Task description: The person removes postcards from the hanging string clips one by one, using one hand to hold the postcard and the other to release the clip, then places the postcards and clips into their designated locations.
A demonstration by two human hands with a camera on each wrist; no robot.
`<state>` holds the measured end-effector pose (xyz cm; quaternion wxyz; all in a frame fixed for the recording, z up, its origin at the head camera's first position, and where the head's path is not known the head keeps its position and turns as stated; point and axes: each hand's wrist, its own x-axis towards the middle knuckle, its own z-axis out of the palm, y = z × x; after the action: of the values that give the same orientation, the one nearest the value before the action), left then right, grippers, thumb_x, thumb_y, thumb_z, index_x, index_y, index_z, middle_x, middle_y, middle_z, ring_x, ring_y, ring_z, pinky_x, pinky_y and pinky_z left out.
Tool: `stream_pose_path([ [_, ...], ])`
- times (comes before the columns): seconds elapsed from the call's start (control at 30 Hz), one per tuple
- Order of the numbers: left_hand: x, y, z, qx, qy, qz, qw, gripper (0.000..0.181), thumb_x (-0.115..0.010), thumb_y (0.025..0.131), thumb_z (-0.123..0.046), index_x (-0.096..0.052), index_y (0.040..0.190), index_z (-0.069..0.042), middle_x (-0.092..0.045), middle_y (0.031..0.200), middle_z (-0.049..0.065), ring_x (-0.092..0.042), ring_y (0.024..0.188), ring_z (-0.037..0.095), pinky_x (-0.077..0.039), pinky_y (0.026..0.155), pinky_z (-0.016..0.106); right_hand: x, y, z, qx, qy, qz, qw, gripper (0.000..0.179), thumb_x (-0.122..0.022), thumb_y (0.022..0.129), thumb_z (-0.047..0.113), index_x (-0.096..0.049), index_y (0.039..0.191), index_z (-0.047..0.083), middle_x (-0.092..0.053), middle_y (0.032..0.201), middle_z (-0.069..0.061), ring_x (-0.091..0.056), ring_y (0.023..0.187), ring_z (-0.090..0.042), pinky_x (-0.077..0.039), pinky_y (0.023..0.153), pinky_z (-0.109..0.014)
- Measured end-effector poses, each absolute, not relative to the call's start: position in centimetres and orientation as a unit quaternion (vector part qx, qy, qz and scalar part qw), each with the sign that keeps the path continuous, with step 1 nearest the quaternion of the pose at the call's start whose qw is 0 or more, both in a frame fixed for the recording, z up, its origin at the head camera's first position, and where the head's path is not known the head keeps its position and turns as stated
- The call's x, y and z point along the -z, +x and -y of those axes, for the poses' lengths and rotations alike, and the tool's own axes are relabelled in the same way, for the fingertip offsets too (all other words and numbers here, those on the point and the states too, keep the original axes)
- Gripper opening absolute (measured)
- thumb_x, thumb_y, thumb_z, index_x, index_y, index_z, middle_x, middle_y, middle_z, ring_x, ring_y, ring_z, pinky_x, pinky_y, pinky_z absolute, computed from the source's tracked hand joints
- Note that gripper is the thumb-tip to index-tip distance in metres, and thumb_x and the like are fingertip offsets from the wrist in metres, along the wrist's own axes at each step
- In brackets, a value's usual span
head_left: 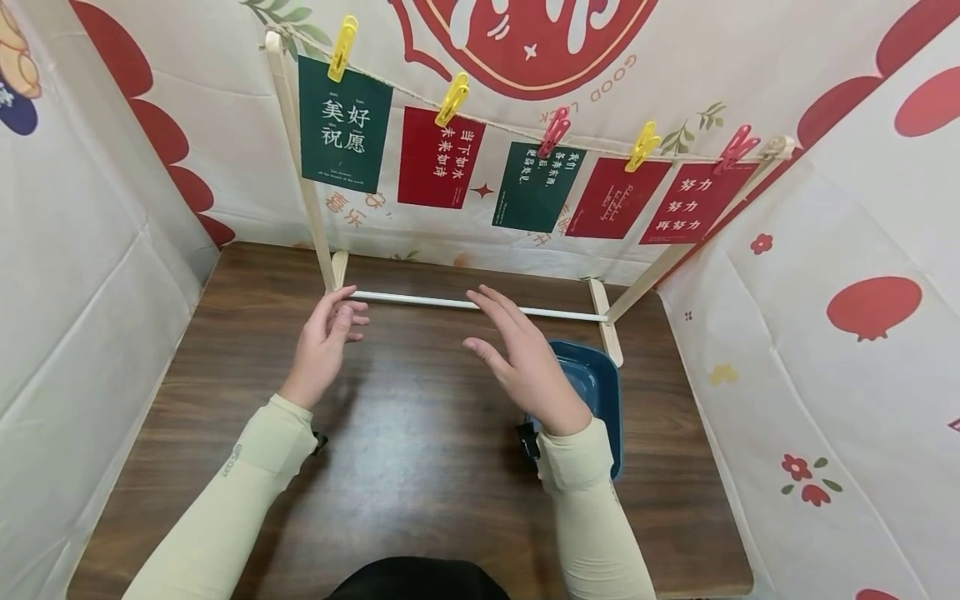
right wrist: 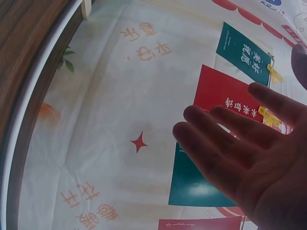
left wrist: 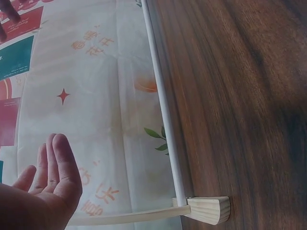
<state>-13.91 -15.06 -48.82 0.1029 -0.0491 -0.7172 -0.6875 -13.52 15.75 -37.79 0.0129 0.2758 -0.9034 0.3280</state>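
Both hands hover over the wooden table and hold nothing. My left hand (head_left: pixel 321 346) is near the foot of the rack's left post (head_left: pixel 303 175), fingers loosely bent. My right hand (head_left: pixel 525 362) has its fingers extended and overlaps a blue tray (head_left: pixel 617 400) in the head view. Beyond them, several cards hang from a string (head_left: pixel 517 132) between two wooden posts. A green card (head_left: pixel 345 125) hangs far left under a yellow clothespin (head_left: pixel 342 48), then a red card (head_left: pixel 441 158), a green card (head_left: pixel 536 192) under a pink clothespin (head_left: pixel 555 132), and two more red cards.
A white rod (head_left: pixel 420 300) joins the rack's feet near the table's back edge. The right foot (head_left: pixel 606 325) stands just behind the blue tray. Printed white cloth (head_left: pixel 825 250) walls the table (head_left: pixel 405 467) at the back and both sides.
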Motion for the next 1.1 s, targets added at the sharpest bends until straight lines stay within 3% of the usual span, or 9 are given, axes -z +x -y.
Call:
stream_pose_path([
  [0.07,48.8,-14.0,15.2,0.687,-0.05,0.718,0.104,0.044,-0.042,0.12,-0.019,-0.046,0.157,0.002,-0.063,0.135,0.029,-0.069,0.112,0.018,-0.059,0.09,0.028,37.9,-13.5,-15.6,-0.337,0.28,0.899,0.019,0.065,-0.068,0.109,0.039,-0.044,0.166,0.023,-0.044,0.168,-0.005,-0.047,0.149,-0.027,-0.043,0.117,-0.057],
  [0.23,48.6,-14.5,15.9,0.685,-0.049,0.717,0.116,0.041,-0.042,0.119,-0.018,-0.049,0.155,0.002,-0.067,0.128,0.029,-0.07,0.108,0.025,-0.06,0.088,0.028,38.3,-13.6,-15.1,-0.38,0.293,0.877,0.031,0.062,-0.07,0.108,0.03,-0.046,0.165,0.023,-0.053,0.16,-0.003,-0.062,0.128,-0.023,-0.055,0.105,-0.05],
  [0.5,48.3,-15.3,16.5,0.697,-0.045,0.705,0.119,0.041,-0.042,0.12,-0.02,-0.049,0.151,0.005,-0.067,0.115,0.034,-0.071,0.098,0.016,-0.061,0.087,0.031,39.1,-14.3,-13.6,-0.433,0.308,0.843,0.08,0.05,-0.072,0.107,0.018,-0.058,0.155,0.014,-0.067,0.143,-0.004,-0.071,0.111,-0.015,-0.06,0.095,-0.037],
  [0.73,48.0,-15.7,16.2,0.711,-0.035,0.691,0.122,0.04,-0.043,0.119,-0.022,-0.051,0.149,0.004,-0.065,0.103,0.029,-0.069,0.087,0.019,-0.061,0.08,0.03,39.0,-14.4,-12.9,-0.454,0.306,0.831,0.098,0.048,-0.075,0.105,0.012,-0.062,0.151,0.012,-0.071,0.135,-0.006,-0.072,0.108,-0.015,-0.061,0.093,-0.039],
  [1.1,47.2,-16.1,15.8,0.713,-0.037,0.686,0.139,0.041,-0.044,0.119,-0.026,-0.053,0.147,0.003,-0.067,0.099,0.023,-0.068,0.084,0.02,-0.06,0.077,0.028,38.4,-15.1,-12.0,-0.451,0.328,0.82,0.126,0.037,-0.075,0.105,0.013,-0.069,0.141,0.007,-0.074,0.126,-0.005,-0.069,0.104,-0.014,-0.062,0.089,-0.044],
])
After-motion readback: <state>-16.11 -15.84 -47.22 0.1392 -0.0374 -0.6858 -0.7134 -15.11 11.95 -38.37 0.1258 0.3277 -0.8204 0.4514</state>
